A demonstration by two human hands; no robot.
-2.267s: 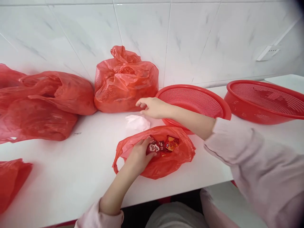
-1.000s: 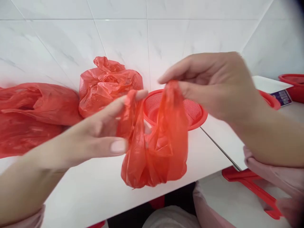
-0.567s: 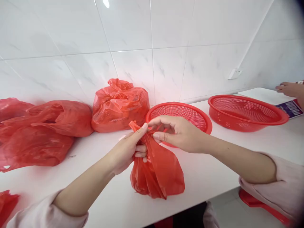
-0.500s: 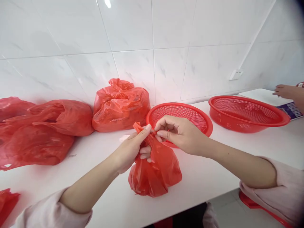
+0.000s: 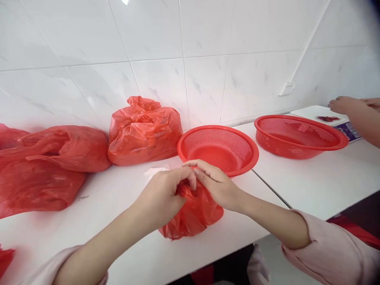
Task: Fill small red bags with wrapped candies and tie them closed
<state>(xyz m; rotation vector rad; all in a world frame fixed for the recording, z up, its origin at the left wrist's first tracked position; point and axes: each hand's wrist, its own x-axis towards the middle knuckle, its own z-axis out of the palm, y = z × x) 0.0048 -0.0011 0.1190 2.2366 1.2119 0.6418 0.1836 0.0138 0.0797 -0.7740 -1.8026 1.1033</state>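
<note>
A small red plastic bag sits on the white counter near its front edge. Both my hands are on its gathered top. My left hand is closed around the bag's neck from the left. My right hand pinches the same bunched plastic from the right, fingertips meeting those of the left hand. The bag's contents are hidden inside.
A full knotted red bag leans against the tiled wall, with larger red bags to the left. Two red mesh baskets, one near and one far, stand to the right. Another person's hand reaches over the far right counter.
The bag was lifted by its handles, then lowered onto the counter. Both hands have since dropped onto its top and bunched the handles down.
</note>
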